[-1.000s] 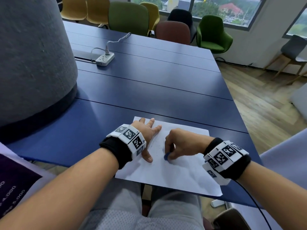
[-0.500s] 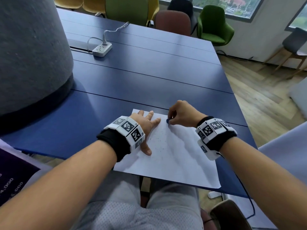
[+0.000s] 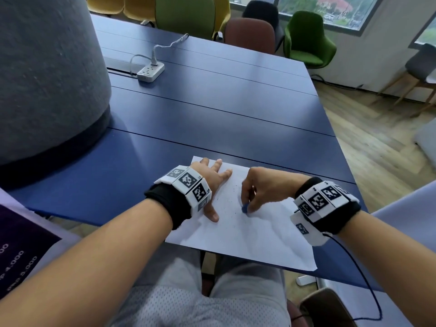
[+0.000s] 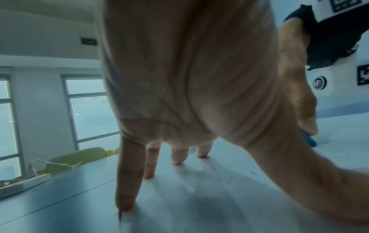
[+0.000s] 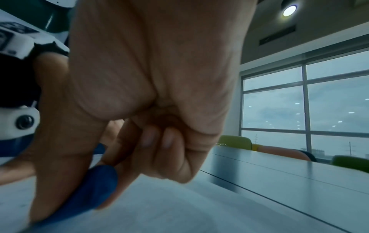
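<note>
A white sheet of paper [image 3: 247,232] lies at the near edge of the dark blue table [image 3: 212,114], speckled with dark crumbs. My left hand [image 3: 210,182] lies flat on the sheet's left part, fingers [image 4: 127,181] spread and straight, pressing it down. My right hand [image 3: 257,194] pinches a small blue eraser [image 3: 245,208] between thumb and fingers and holds it against the paper near the middle. In the right wrist view the blue eraser [image 5: 91,189] touches the sheet under the curled fingers. The eraser's blue tip [image 4: 310,140] also shows in the left wrist view.
A large grey felt-covered column [image 3: 47,79] rises on the left of the table. A white power strip [image 3: 151,72] with its cable lies farther back. Coloured chairs [image 3: 306,38] line the far side. My lap is just below the table's edge.
My right hand slid the eraser from the sheet's far edge back toward me, to the middle of the paper. The left hand has stayed pressed on the sheet.
</note>
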A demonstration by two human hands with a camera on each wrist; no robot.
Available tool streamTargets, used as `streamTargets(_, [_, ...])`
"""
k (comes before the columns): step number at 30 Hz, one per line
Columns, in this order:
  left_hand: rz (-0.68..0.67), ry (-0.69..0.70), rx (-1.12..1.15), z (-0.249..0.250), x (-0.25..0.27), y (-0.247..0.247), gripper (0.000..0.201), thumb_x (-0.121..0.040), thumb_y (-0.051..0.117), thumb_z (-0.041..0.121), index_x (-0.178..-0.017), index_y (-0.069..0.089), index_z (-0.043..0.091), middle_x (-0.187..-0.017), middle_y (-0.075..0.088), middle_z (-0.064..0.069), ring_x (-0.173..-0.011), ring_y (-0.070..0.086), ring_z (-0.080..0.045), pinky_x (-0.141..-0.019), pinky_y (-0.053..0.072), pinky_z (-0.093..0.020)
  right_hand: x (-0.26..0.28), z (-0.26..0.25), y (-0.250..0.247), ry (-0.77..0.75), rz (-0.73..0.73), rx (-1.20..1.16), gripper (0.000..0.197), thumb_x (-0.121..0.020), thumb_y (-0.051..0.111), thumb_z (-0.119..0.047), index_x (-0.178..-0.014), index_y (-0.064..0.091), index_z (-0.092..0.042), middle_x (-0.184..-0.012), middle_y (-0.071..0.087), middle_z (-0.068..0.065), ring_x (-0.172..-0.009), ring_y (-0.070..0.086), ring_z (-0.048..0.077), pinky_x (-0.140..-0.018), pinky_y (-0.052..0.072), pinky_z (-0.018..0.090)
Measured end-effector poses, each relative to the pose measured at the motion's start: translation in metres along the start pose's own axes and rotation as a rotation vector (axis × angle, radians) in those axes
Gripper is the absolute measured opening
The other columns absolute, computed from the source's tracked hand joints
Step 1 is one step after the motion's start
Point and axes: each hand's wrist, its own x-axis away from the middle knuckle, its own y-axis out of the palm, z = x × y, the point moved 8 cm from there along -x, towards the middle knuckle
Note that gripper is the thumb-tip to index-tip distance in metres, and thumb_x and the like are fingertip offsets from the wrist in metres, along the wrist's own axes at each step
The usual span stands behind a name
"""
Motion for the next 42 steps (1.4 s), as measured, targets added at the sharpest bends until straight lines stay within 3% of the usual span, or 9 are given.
streamTargets(4, [0.014, 0.013, 0.003, 0.000, 0.000, -0.001, 0.134, -0.061, 0.081, 0.065, -0.156, -0.007, 0.030, -0.164, -0.011, -0.005, -0.149, 0.002, -0.037, -0.117, 0.020, -0.047, -0.005, 0.005, -0.018, -0.016, 0.258, -0.036, 0.009, -0.070, 0.082, -0.019, -0.076, 0.075, -0.018, -0.070, 0.068, -0.003, -0.057, 0.053, 0.007, -0.054, 0.041, 0.017])
streamTargets(9, [0.001, 0.006, 0.001, 0.000, -0.002, 0.000, 0.136, -0.060, 0.081, 0.065, -0.156, -0.008, 0.030, -0.164, -0.012, -0.005, -0.149, 0.002, -0.037, -0.116, 0.021, -0.047, 0.003, -0.001, 0.002, -0.012, 0.012, -0.040, 0.010, -0.069, 0.082, -0.020, -0.076, 0.076, -0.022, -0.063, 0.065, -0.013, -0.054, 0.052, -0.002, -0.052, 0.039, 0.011])
streamTargets(13, [0.016, 0.017, 0.005, -0.001, -0.002, 0.001, 0.135, -0.060, 0.081, 0.066, -0.156, -0.007, 0.030, -0.164, -0.010, -0.005, -0.148, 0.003, -0.037, -0.116, 0.022, -0.047, -0.006, 0.004, -0.019, 0.000, 0.274, -0.055, 0.009, -0.072, 0.080, -0.020, -0.072, 0.072, -0.018, -0.058, 0.059, -0.010, -0.047, 0.048, 0.000, -0.052, 0.039, 0.018])
streamTargets(18, [-0.004, 0.009, 0.009, -0.001, -0.003, 0.001, 0.137, -0.059, 0.081, 0.066, -0.156, -0.009, 0.031, -0.164, -0.012, -0.005, -0.149, 0.000, -0.037, -0.117, 0.020, -0.047, 0.005, -0.004, 0.014, -0.002, -0.081, -0.038, 0.012, -0.067, 0.083, -0.020, -0.077, 0.075, -0.017, -0.065, 0.067, -0.009, -0.056, 0.052, 0.001, -0.060, 0.042, 0.018])
streamTargets(23, [-0.005, 0.007, 0.013, -0.002, -0.003, 0.002, 0.137, -0.059, 0.081, 0.066, -0.155, -0.010, 0.031, -0.164, -0.013, -0.005, -0.149, 0.000, -0.037, -0.117, 0.019, -0.048, 0.002, 0.007, -0.005, 0.040, 0.165, -0.123, 0.014, -0.070, 0.083, -0.024, -0.072, 0.072, -0.015, -0.059, 0.060, -0.010, -0.050, 0.048, 0.000, -0.053, 0.039, 0.016])
streamTargets(27, [-0.013, 0.001, 0.000, 0.000, -0.002, 0.001, 0.136, -0.060, 0.081, 0.066, -0.155, -0.010, 0.030, -0.164, -0.013, -0.005, -0.149, -0.001, -0.037, -0.117, 0.019, -0.047, 0.012, -0.008, 0.024, 0.005, -0.149, -0.076, 0.013, -0.069, 0.083, -0.018, -0.077, 0.074, -0.014, -0.070, 0.069, -0.004, -0.058, 0.055, 0.002, -0.056, 0.041, 0.013])
streamTargets(32, [0.006, 0.006, 0.008, 0.000, -0.001, 0.000, 0.135, -0.061, 0.081, 0.065, -0.156, -0.008, 0.030, -0.164, -0.011, -0.005, -0.149, 0.001, -0.037, -0.116, 0.021, -0.048, 0.010, 0.004, -0.006, 0.031, 0.205, -0.144, 0.013, -0.071, 0.083, -0.025, -0.076, 0.072, -0.020, -0.058, 0.060, -0.010, -0.048, 0.049, -0.001, -0.048, 0.034, 0.010])
streamTargets(37, [0.009, 0.004, -0.008, 0.001, 0.000, 0.000, 0.135, -0.061, 0.080, 0.065, -0.156, -0.008, 0.028, -0.164, -0.011, -0.007, -0.149, 0.002, -0.038, -0.116, 0.021, -0.046, 0.021, -0.003, 0.017, 0.002, 0.011, -0.123, 0.010, -0.070, 0.082, -0.020, -0.077, 0.074, -0.018, -0.060, 0.063, -0.007, -0.050, 0.051, 0.000, -0.050, 0.037, 0.013])
streamTargets(42, [0.004, 0.010, 0.007, 0.001, 0.000, 0.000, 0.135, -0.062, 0.080, 0.065, -0.156, -0.009, 0.028, -0.164, -0.011, -0.007, -0.149, -0.001, -0.038, -0.117, 0.018, -0.047, 0.021, 0.006, -0.001, 0.041, 0.206, -0.127, 0.010, -0.071, 0.081, -0.024, -0.073, 0.073, -0.019, -0.059, 0.059, -0.007, -0.049, 0.048, 0.002, -0.050, 0.036, 0.015])
